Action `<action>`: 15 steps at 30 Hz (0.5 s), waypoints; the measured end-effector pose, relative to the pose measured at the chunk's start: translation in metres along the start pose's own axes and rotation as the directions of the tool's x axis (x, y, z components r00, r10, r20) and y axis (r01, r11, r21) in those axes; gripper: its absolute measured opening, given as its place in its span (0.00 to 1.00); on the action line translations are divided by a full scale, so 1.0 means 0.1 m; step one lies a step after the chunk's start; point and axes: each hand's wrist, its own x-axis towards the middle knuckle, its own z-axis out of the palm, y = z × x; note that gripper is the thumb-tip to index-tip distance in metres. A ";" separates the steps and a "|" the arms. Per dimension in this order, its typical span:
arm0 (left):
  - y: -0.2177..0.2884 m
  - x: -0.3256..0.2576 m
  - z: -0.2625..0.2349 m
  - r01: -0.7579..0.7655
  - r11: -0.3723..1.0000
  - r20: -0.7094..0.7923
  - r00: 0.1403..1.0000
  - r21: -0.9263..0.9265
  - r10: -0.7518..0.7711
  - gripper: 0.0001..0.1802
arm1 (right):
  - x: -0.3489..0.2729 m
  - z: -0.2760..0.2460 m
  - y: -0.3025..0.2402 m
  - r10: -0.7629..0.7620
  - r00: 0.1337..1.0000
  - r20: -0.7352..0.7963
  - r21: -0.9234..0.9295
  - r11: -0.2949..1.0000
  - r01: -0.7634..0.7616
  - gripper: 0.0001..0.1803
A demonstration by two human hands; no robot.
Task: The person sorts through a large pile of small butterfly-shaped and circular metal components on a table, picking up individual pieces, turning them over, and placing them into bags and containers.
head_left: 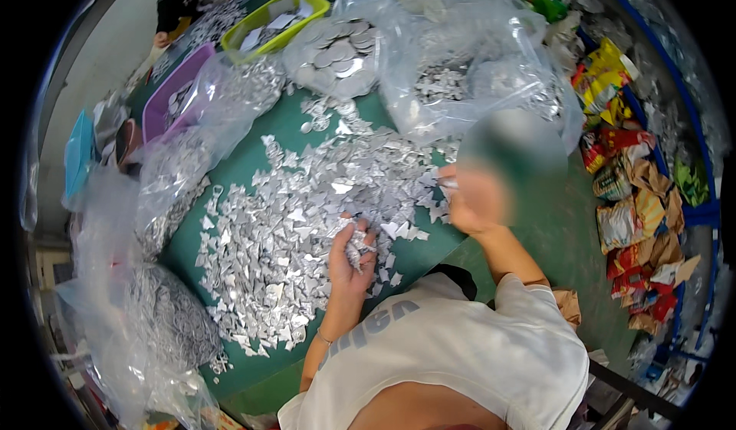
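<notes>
A wide heap of small flat silver metal pieces (268, 238), many star-like or jagged, covers the middle of the green table (238, 171). At the heap's near edge my left hand (351, 260) is cupped, palm up, with several silver pieces gathered in its curled fingers. My right hand (477, 200) is over the table's right part, its thumb and fingertips brought together beside the heap. A small greyish piece seems to show between those fingertips. A blurred patch hides the back of that hand, so the pinch is only partly seen.
Clear plastic bags (172, 299) of silver pieces line the table's left side; more bags (475, 46) stand at the back. Behind are a bag of round silver discs (337, 54), a yellow-green basket (244, 56) and a purple basket (157, 108). Colourful packets (625, 223) fill a blue-framed rack on the right.
</notes>
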 end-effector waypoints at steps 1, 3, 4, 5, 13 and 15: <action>0.00 0.00 0.00 -0.012 1.000 0.000 1.000 -0.013 0.012 0.11 | 0.07 -0.18 0.05 0.002 0.993 -0.116 -0.184 0.983 -0.023 0.12; -0.01 0.02 -0.02 0.002 1.000 0.017 1.000 0.006 -0.002 0.11 | 0.29 -0.46 0.13 0.200 0.899 -0.388 -0.153 0.948 -0.277 0.10; -0.02 0.01 -0.03 -0.003 1.000 0.022 1.000 0.012 0.003 0.11 | 0.41 -0.58 0.17 0.290 0.813 -0.505 -0.087 0.920 -0.383 0.09; -0.02 0.01 -0.02 0.004 0.999 0.016 1.000 0.032 -0.004 0.11 | 0.50 -0.69 0.22 0.436 0.687 -0.581 0.134 0.884 -0.448 0.09; -0.05 -0.01 -0.07 -0.012 0.998 0.002 1.000 0.068 0.012 0.13 | 0.55 -0.86 0.14 0.575 0.713 -0.402 0.234 0.817 -0.527 0.17; -0.04 -0.05 -0.08 -0.022 0.998 0.000 1.000 0.064 0.022 0.13 | 0.65 -0.95 0.16 0.478 0.748 -0.462 0.166 0.874 -0.456 0.17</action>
